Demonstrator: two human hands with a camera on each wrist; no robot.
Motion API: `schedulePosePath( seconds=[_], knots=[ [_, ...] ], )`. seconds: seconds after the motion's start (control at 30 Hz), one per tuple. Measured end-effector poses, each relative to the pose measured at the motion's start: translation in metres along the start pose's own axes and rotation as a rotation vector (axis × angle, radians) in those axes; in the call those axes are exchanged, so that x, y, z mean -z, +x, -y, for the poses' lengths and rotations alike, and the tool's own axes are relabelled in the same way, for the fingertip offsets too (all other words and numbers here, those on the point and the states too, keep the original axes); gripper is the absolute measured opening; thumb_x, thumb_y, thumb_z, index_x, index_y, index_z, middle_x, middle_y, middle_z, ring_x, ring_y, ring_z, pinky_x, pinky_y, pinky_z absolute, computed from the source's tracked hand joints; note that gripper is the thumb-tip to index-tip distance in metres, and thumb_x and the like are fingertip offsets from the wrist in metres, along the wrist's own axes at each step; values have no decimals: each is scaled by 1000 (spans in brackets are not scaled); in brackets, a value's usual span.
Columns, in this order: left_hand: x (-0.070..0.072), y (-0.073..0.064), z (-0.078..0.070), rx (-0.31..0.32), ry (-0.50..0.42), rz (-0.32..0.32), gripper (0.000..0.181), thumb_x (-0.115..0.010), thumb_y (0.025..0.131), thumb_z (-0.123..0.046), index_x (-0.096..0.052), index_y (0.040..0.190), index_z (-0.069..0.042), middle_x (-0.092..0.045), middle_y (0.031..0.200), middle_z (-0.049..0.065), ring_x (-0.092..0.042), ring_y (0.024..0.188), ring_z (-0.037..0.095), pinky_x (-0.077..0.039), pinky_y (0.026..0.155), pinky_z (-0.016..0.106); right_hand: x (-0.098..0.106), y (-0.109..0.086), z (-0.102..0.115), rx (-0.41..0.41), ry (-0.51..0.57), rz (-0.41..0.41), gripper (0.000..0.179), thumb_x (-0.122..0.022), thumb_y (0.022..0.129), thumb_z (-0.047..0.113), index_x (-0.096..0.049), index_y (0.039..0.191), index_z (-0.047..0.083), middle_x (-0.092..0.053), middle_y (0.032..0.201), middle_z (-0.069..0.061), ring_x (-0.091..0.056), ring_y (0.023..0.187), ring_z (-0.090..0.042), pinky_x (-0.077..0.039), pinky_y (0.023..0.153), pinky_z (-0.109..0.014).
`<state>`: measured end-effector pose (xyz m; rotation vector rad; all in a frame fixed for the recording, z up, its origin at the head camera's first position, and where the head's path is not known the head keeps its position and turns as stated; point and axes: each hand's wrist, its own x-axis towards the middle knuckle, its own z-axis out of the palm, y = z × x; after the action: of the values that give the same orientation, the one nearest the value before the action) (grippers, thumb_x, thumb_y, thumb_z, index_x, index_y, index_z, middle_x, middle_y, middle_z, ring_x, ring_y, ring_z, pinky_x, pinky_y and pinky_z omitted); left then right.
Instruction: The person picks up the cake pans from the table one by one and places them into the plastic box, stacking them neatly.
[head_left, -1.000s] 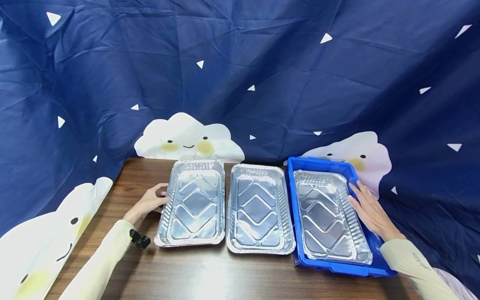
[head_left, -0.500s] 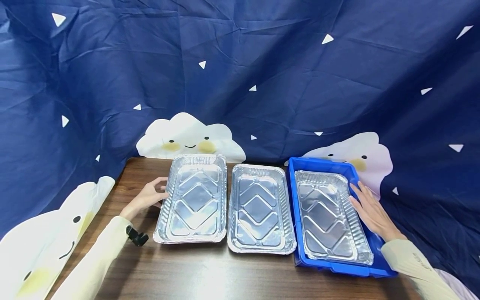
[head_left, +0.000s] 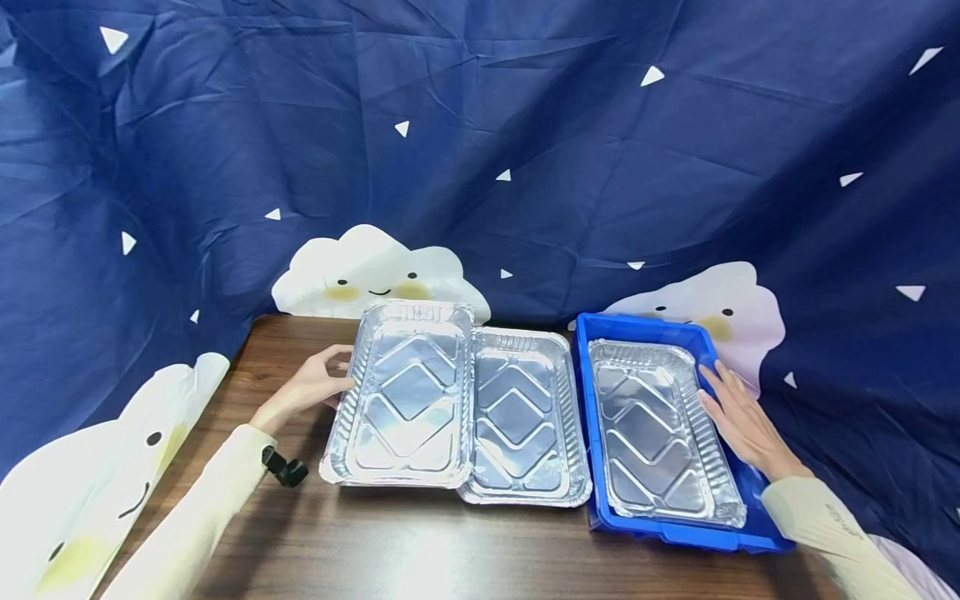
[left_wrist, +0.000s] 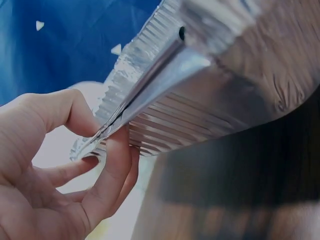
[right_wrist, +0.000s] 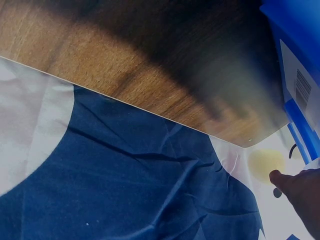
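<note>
My left hand (head_left: pixel 313 385) pinches the left rim of a shallow silver foil tray (head_left: pixel 408 392). In the left wrist view, the thumb is above that rim and the fingers are below it, with the ribbed side and part of the underside raised over the table. A second foil tray (head_left: pixel 528 408) lies in the middle, its left edge covered by the held one. The third foil tray (head_left: pixel 652 433) sits inside a blue plastic bin (head_left: pixel 637 327). Fingers extended, my right hand (head_left: pixel 746 425) rests along the bin's right wall; only a fingertip (right_wrist: pixel 280 181) and nearby finger show in the right wrist view.
The brown wooden table (head_left: pixel 360 550) stretches under everything. Behind it hangs a dark blue cloth (head_left: pixel 525 108) with white triangles and smiling clouds. A barcode label (right_wrist: pixel 302 87) is stuck on the bin's outer side, close to the table edge (right_wrist: pixel 150 114).
My left hand has raised the foil tray it pinches and carried it to the right, so it now overlaps the middle tray. The right hand and the bin have stayed put.
</note>
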<state>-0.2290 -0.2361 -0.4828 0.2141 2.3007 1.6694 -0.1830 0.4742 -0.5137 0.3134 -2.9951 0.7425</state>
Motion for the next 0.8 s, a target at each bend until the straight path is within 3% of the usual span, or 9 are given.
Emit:
schedulePosePath(
  seconds=[0.3, 0.43, 0.63, 0.8],
  knots=[
    [-18, 7, -33, 22, -10, 37, 70, -66, 92, -1, -38, 155, 6, -56, 136, 40, -72, 88, 27, -66, 69, 44, 0, 0, 1, -4, 3, 4, 64, -37, 116, 33, -18, 168, 1, -3, 173, -29, 3, 156, -56, 0, 122, -76],
    [-27, 9, -48, 22, 7, 71, 70, -67, 93, -2, -37, 155, 7, -58, 134, 39, -72, 82, 25, -65, 67, 41, 1, 0, 1, -7, 5, 5, 64, -37, 116, 33, -18, 168, 2, -4, 173, -29, 4, 156, -56, 0, 121, -77],
    [-40, 19, -59, 34, 45, 86, 70, -68, 93, -4, -38, 156, 6, -61, 133, 36, -73, 81, 22, -66, 68, 41, 1, 0, 1, -7, -1, 4, 64, -37, 116, 33, -17, 168, 2, -3, 173, -29, 3, 156, -55, 0, 122, -76],
    [-53, 26, -68, 36, 21, 99, 69, -66, 91, -2, -38, 154, 6, -64, 126, 34, -72, 76, 20, -65, 65, 37, 1, 0, 1, -7, -2, 6, 64, -37, 116, 32, -17, 168, 1, -2, 174, -28, 3, 156, -56, 0, 122, -76]
  ],
)
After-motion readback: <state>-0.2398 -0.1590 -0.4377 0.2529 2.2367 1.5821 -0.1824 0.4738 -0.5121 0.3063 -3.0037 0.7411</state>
